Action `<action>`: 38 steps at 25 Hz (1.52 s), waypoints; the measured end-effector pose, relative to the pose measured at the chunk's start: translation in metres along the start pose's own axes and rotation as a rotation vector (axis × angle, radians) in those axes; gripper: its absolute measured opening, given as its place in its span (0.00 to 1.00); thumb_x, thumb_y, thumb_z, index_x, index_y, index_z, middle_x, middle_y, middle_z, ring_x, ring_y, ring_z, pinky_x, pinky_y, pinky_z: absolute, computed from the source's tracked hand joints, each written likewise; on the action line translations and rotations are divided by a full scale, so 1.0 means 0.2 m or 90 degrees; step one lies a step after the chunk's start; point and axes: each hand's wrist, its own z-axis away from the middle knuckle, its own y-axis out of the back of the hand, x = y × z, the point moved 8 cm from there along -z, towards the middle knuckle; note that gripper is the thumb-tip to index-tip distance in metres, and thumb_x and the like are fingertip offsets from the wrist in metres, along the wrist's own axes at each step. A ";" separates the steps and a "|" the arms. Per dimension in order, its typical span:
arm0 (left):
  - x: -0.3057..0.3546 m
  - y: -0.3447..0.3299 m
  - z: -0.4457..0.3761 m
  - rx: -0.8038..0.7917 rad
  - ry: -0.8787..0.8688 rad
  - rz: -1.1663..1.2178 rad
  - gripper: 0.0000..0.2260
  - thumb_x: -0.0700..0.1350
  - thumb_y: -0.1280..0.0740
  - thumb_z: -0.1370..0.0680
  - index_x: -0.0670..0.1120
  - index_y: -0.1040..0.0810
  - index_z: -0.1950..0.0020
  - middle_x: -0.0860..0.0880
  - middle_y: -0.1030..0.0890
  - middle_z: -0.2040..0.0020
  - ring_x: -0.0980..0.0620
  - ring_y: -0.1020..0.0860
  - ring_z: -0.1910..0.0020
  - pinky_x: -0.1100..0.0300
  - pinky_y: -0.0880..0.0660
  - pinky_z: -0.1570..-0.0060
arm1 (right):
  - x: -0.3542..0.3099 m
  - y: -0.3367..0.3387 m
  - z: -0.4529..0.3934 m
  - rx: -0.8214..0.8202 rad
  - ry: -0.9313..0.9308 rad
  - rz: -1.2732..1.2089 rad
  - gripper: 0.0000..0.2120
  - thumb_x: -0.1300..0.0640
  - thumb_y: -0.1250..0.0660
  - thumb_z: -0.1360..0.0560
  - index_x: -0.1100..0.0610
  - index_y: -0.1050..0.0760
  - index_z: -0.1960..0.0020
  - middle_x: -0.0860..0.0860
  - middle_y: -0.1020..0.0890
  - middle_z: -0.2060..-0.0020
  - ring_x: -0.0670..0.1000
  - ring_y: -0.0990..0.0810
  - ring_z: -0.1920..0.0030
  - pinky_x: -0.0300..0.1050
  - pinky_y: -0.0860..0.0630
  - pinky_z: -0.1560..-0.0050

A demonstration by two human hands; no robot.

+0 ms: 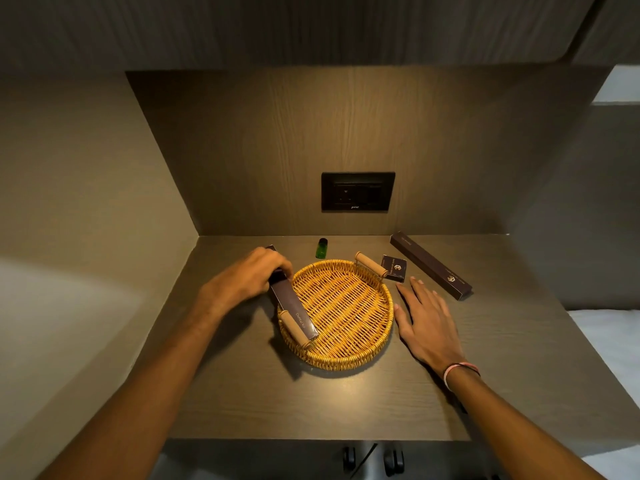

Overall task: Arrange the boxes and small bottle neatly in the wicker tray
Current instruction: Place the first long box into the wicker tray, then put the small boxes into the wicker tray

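A round wicker tray (346, 360) with two wooden handles sits mid-table and holds nothing inside. My left hand (247, 277) grips the far end of a long dark box (294, 308) that lies slanted over the tray's left rim, beside the near handle. My right hand (427, 322) rests flat on the table just right of the tray, fingers spread, holding nothing. A small green bottle (321, 248) stands upright behind the tray. A small square dark box (394, 268) lies by the far handle. A second long dark box (431, 265) lies diagonally at the right.
The wooden table (242, 403) sits in an alcove with walls at the back and left. A black socket plate (357, 191) is on the back wall. The table's front edge runs close below my forearms. A white surface shows at the far right.
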 end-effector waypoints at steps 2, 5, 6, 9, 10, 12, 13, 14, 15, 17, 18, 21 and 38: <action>0.02 0.00 0.01 -0.007 -0.015 -0.004 0.20 0.33 0.32 0.26 0.48 0.22 0.37 0.45 0.24 0.34 0.47 0.30 0.32 0.57 0.34 0.35 | 0.00 0.00 0.00 0.000 -0.003 0.000 0.26 0.43 0.48 0.18 0.51 0.40 0.22 0.54 0.38 0.21 0.53 0.43 0.20 0.56 0.47 0.21; 0.01 -0.01 0.04 -0.010 -0.025 0.005 0.20 0.34 0.33 0.26 0.51 0.22 0.38 0.49 0.25 0.34 0.50 0.32 0.31 0.53 0.35 0.30 | 0.00 0.00 0.00 0.003 -0.004 0.001 0.26 0.43 0.48 0.17 0.51 0.40 0.22 0.54 0.38 0.21 0.53 0.42 0.20 0.56 0.46 0.21; 0.01 -0.01 0.04 -0.008 -0.029 0.006 0.19 0.34 0.33 0.26 0.52 0.22 0.38 0.49 0.24 0.35 0.51 0.32 0.31 0.53 0.34 0.31 | 0.00 0.00 0.00 0.005 -0.004 0.001 0.26 0.44 0.48 0.17 0.52 0.40 0.22 0.54 0.38 0.21 0.54 0.42 0.20 0.56 0.46 0.21; 0.00 -0.01 0.04 -0.003 -0.033 0.019 0.18 0.36 0.32 0.26 0.53 0.21 0.40 0.50 0.24 0.36 0.52 0.30 0.33 0.52 0.32 0.32 | 0.00 0.00 0.00 0.008 -0.005 -0.003 0.26 0.44 0.47 0.17 0.52 0.39 0.22 0.54 0.38 0.21 0.54 0.42 0.20 0.57 0.46 0.21; 0.00 -0.01 0.04 -0.004 -0.033 0.022 0.18 0.36 0.31 0.26 0.53 0.21 0.40 0.50 0.24 0.36 0.52 0.30 0.33 0.52 0.31 0.32 | 0.00 0.00 0.00 0.005 -0.007 -0.004 0.26 0.44 0.47 0.17 0.52 0.40 0.22 0.54 0.38 0.21 0.54 0.42 0.20 0.56 0.47 0.21; 0.00 -0.02 0.05 -0.012 -0.038 0.022 0.18 0.36 0.31 0.26 0.53 0.20 0.40 0.50 0.24 0.36 0.52 0.31 0.33 0.53 0.31 0.32 | 0.00 0.00 0.00 0.004 -0.008 -0.004 0.26 0.44 0.47 0.17 0.52 0.40 0.22 0.54 0.38 0.21 0.54 0.42 0.20 0.56 0.47 0.21; 0.00 -0.02 0.05 -0.013 -0.045 0.020 0.18 0.35 0.32 0.26 0.53 0.20 0.40 0.50 0.24 0.36 0.53 0.30 0.34 0.56 0.32 0.33 | 0.00 0.00 0.00 0.006 -0.008 -0.005 0.26 0.44 0.47 0.17 0.52 0.40 0.22 0.54 0.38 0.21 0.54 0.42 0.20 0.56 0.46 0.21; -0.01 -0.01 0.05 -0.002 -0.053 0.021 0.19 0.34 0.32 0.27 0.51 0.20 0.39 0.49 0.23 0.36 0.53 0.30 0.34 0.59 0.33 0.35 | 0.00 0.00 0.00 0.008 -0.006 -0.006 0.26 0.44 0.47 0.17 0.52 0.40 0.22 0.54 0.38 0.21 0.54 0.42 0.20 0.57 0.46 0.21; -0.02 0.00 0.05 0.031 -0.051 0.031 0.20 0.33 0.32 0.27 0.49 0.20 0.39 0.48 0.23 0.36 0.52 0.29 0.35 0.61 0.35 0.36 | 0.00 0.00 0.00 0.010 -0.005 -0.007 0.26 0.44 0.47 0.17 0.52 0.39 0.22 0.54 0.38 0.21 0.54 0.42 0.20 0.57 0.46 0.21; -0.12 0.06 0.09 0.167 0.007 0.080 0.20 0.30 0.33 0.27 0.46 0.21 0.38 0.46 0.22 0.37 0.48 0.28 0.35 0.60 0.35 0.37 | 0.00 0.00 0.00 0.016 -0.004 -0.008 0.26 0.44 0.47 0.17 0.53 0.39 0.22 0.55 0.37 0.21 0.54 0.41 0.20 0.57 0.45 0.21; -0.18 0.08 0.12 0.254 0.053 0.105 0.20 0.31 0.34 0.26 0.45 0.21 0.38 0.45 0.22 0.38 0.47 0.27 0.37 0.60 0.33 0.38 | 0.00 0.00 0.00 0.017 -0.005 -0.007 0.26 0.44 0.46 0.17 0.53 0.39 0.22 0.54 0.37 0.21 0.54 0.41 0.20 0.57 0.45 0.21; -0.36 -0.02 0.24 0.380 0.181 0.114 0.15 0.39 0.38 0.21 0.45 0.24 0.35 0.44 0.22 0.39 0.46 0.25 0.40 0.58 0.29 0.45 | 0.00 0.00 0.00 0.013 -0.019 -0.020 0.25 0.45 0.45 0.18 0.52 0.37 0.23 0.54 0.35 0.22 0.54 0.40 0.21 0.57 0.44 0.22; -0.48 -0.39 0.31 0.264 0.275 -0.048 0.23 0.56 0.44 0.20 0.48 0.30 0.28 0.41 0.30 0.26 0.45 0.34 0.26 0.44 0.37 0.29 | -0.14 0.26 -0.46 -0.124 -0.011 0.000 0.26 0.58 0.24 0.29 0.56 0.26 0.33 0.59 0.20 0.41 0.58 0.20 0.41 0.54 0.20 0.41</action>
